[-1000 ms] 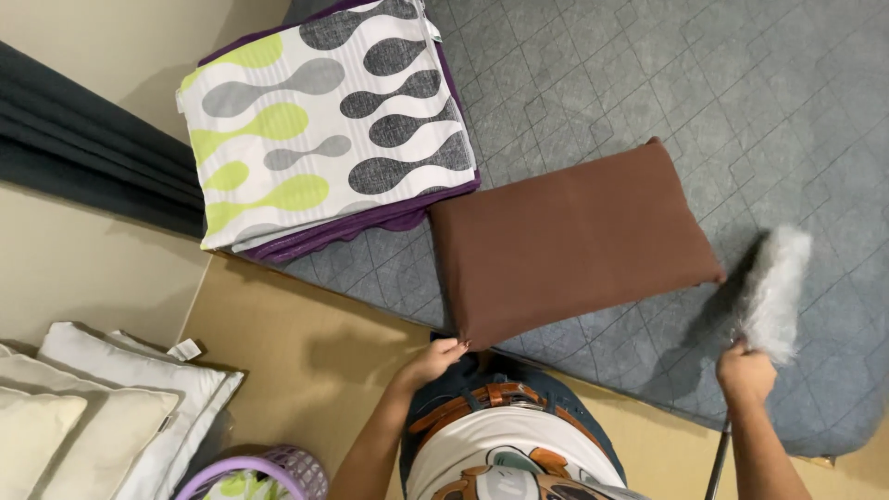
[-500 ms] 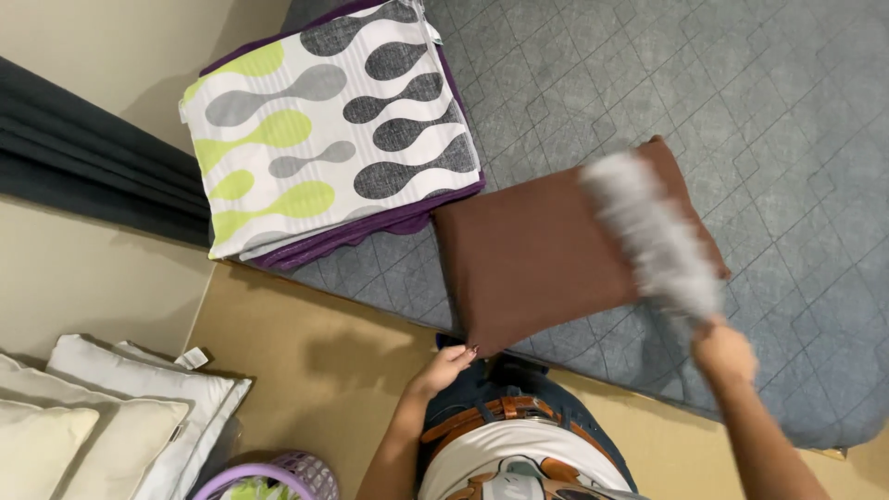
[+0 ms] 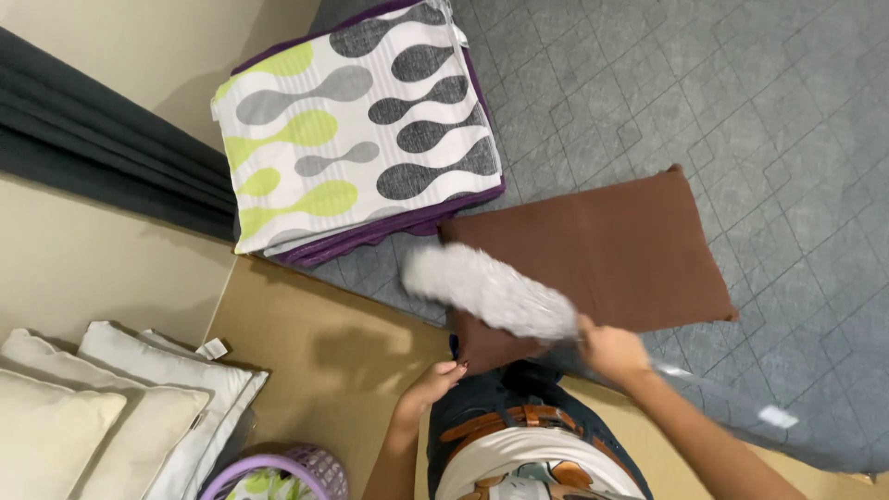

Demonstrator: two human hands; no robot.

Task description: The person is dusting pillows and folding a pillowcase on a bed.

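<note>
Now right hand grips duster; left hand pinches brown cushion.

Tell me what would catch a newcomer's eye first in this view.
Probably the folded quilt with bold grey and lime blobs, lying at the top left of the grey mattress. Next, the blurred grey duster in the right hand, over the near left corner of the brown cushion, whose near edge the left hand touches.

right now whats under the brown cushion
The brown cushion lies on a grey quilted mattress. The left hand holds its near corner; the right hand sweeps a grey duster over it. Whatever lies directly beneath is covered.
</note>
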